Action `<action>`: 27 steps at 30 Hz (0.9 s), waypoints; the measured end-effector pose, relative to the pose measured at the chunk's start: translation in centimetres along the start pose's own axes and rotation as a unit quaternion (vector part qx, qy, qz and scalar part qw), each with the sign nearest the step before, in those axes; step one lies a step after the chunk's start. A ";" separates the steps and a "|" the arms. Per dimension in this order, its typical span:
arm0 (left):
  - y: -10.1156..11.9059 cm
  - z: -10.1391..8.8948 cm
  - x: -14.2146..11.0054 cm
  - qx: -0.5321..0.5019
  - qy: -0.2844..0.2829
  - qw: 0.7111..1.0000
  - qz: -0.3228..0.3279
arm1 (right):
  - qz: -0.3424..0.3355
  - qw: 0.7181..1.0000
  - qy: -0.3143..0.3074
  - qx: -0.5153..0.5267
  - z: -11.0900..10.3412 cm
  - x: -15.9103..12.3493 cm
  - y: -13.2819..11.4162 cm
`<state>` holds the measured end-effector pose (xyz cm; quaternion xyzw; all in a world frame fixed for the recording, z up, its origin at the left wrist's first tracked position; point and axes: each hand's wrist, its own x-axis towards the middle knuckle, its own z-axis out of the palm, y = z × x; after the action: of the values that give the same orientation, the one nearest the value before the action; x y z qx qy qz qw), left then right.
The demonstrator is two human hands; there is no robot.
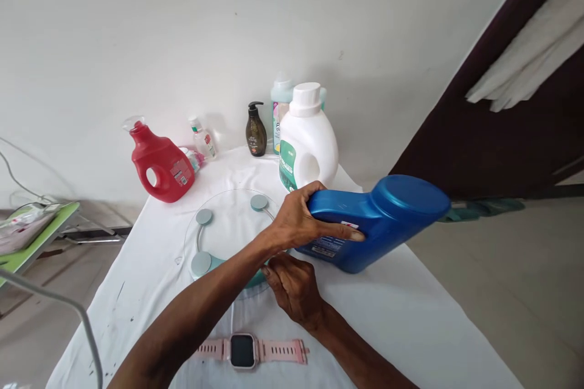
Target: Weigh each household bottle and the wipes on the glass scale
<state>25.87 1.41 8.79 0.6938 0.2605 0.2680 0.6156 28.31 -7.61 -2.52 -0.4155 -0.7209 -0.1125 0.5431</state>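
Note:
My left hand (303, 219) is wrapped around the handle of a blue plastic bottle (365, 225), which is tilted with its broad oval end up to the right. A printed label shows on its side. My right hand (294, 285) is closed just under the bottle's left end, at the right edge of a round glass scale (214, 264); what its fingers grip is hidden. The scale has grey discs and a green part, and my left forearm crosses over it. A pink-strapped smartwatch (243, 351) lies nearer me, partly covered by that forearm.
Behind stand a white jug (314, 140), a pale green bottle (280, 97), a dark pump bottle (256, 130), a small clear bottle (203, 140) and a red jug (159, 161). The white-covered table (401, 328) meets the wall. A green stand (50, 228) is left.

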 end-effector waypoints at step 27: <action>-1.3 -14.5 -9.2 0.126 0.357 0.920 0.101 | 0.108 0.993 0.000 0.037 -0.4 0.4 1.2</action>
<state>9.21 5.54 8.47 0.6465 0.4231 0.5238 0.3586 29.38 -6.94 -2.40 -0.4708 -0.6753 -0.0264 0.5671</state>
